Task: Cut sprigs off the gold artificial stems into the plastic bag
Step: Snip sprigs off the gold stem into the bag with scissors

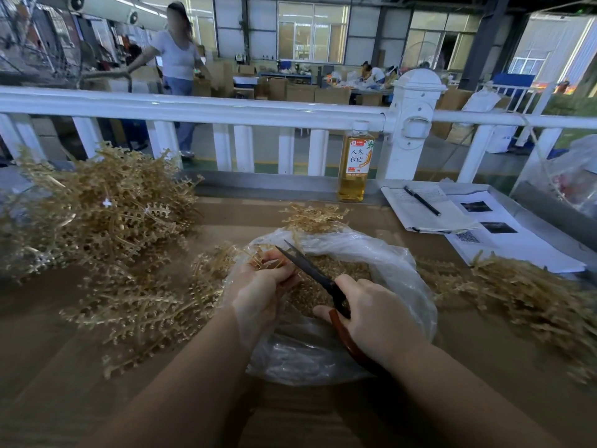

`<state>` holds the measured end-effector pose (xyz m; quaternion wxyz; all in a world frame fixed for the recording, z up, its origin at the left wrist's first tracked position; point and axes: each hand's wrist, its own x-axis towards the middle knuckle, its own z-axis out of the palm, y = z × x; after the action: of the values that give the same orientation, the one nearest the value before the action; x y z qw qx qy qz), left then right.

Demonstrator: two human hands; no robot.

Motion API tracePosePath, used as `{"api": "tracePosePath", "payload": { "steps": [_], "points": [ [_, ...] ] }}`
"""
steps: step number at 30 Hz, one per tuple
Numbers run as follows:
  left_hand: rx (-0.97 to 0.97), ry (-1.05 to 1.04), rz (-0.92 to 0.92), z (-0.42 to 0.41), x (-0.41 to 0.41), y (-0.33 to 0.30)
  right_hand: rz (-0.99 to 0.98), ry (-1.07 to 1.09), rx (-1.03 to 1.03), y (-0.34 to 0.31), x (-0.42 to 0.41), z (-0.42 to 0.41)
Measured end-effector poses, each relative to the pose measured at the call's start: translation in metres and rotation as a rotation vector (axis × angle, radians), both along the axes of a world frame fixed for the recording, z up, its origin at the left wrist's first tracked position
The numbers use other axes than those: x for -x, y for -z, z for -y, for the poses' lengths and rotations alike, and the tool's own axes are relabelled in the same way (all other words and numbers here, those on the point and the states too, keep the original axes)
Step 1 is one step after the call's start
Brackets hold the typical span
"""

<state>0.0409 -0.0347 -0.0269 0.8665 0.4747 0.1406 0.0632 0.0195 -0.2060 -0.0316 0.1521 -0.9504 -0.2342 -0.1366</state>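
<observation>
Two bare hands work here, the left hand point(258, 286) and the right hand point(374, 315), sharing one pair of scissors point(318, 279) over one plastic bag point(387, 253). Three heaps of gold stems point(100, 202) lie about: one left of the grip, one beyond it, one to its right. Past the blades stand one bottle point(355, 166), one pen point(421, 200) and two stacks of papers point(426, 211). The cut sprigs in the bag are too many to count.

One head-worn wide-angle camera looks forward and down, close over the tabletop point(80, 367), with a white railing point(193, 108) beyond.
</observation>
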Motion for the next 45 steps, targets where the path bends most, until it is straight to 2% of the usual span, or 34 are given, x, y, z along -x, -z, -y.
{"api": "tracePosePath", "payload": {
  "steps": [14,45],
  "points": [
    [-0.035,-0.018,0.010,0.0031,0.0044,-0.0019,-0.014,0.009,0.033,0.0033,0.0016,0.0012],
    [-0.062,0.097,0.023,0.0006,0.0067,0.0019,-0.080,-0.015,-0.042,0.0004,-0.0006,0.0002]
  ]
}}
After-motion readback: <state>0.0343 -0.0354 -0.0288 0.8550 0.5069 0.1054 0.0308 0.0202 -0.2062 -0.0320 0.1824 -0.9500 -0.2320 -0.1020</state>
